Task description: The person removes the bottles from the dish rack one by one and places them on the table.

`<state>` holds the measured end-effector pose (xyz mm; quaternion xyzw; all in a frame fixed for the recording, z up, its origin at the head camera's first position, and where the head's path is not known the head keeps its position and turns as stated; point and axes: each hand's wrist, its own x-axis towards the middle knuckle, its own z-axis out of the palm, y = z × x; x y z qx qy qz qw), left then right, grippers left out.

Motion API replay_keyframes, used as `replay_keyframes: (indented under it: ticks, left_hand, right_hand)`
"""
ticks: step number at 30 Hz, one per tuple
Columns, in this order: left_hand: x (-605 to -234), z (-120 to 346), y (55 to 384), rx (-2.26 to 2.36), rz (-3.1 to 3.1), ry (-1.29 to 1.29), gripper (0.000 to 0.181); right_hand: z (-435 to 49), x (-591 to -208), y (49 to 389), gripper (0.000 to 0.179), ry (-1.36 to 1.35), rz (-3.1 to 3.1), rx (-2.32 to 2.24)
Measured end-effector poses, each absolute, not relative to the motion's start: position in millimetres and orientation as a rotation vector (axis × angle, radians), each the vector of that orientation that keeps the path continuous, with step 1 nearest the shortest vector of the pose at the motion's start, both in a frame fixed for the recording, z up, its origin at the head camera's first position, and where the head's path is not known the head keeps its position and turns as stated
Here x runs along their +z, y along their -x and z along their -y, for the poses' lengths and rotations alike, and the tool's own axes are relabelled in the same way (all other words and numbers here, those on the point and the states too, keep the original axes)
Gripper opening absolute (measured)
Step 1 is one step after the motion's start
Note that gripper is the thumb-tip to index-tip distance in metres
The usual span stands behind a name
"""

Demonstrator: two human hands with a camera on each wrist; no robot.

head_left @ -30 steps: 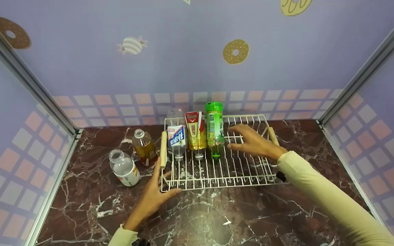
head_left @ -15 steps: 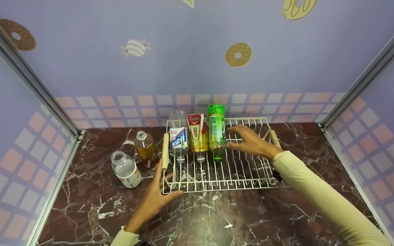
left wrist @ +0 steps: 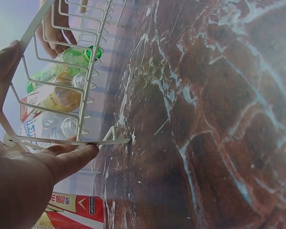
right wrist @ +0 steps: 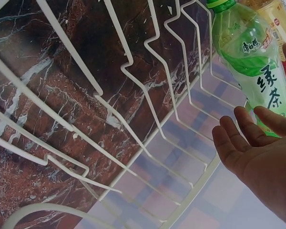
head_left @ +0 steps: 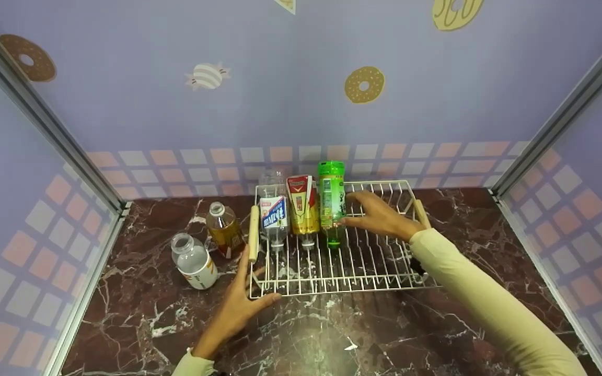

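Note:
My left hand [head_left: 234, 302] grips the front left corner of a white wire rack [head_left: 332, 278], thumb on the near side and fingers around the frame. In the left wrist view, fingers [left wrist: 69, 160] lie along the wire. On the rack, three bottles lie with necks toward me: a clear bottle with a blue-and-white label [head_left: 274, 214], a red-and-yellow bottle [head_left: 303, 206] and a green tea bottle [head_left: 331, 196]. Beside the green tea bottle is my right hand [head_left: 382, 215], its thumb and relaxed fingers spread, fingertips right at the bottle's side.
Left of the rack stand an uncapped bottle of brown drink [head_left: 224, 227] and an uncapped white-labelled bottle [head_left: 195, 263]. Wooden handles [head_left: 253, 233] are at the rack's ends. The dark marble counter [head_left: 301, 334] is bounded by purple patterned walls [head_left: 290, 115].
My right hand has moved slightly left, closer to the green tea bottle. My left hand keeps its place on the rack corner. The head view has shifted a little.

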<state>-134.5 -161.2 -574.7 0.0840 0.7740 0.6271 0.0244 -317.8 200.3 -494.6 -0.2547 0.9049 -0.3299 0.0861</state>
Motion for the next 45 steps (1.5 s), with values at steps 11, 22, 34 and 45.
replay_keyframes:
  ticks: [11,22,34,45]
  left_hand:
    - [-574.9,160.6,133.9,1.923,-2.405,-0.252,0.130]
    - [-573.9,159.8,133.7,1.939,-2.378,-0.241,0.129]
    - [-575.3,162.9,135.5,1.963,-2.361,-0.289,0.133]
    - [-573.9,161.3,133.8,1.936,-2.388,-0.269,0.130]
  right_hand:
    - [-191.6,-503.1,324.9,0.095,0.664,-2.688,-1.004]
    - [-182.5,-506.8,327.6,0.108,0.540,-2.619,-1.036]
    - [-179.6,-508.6,329.2,0.113,0.449,-2.542,-1.073]
    - [-177.7,-510.3,330.9,0.114,0.393,-2.456,-1.195]
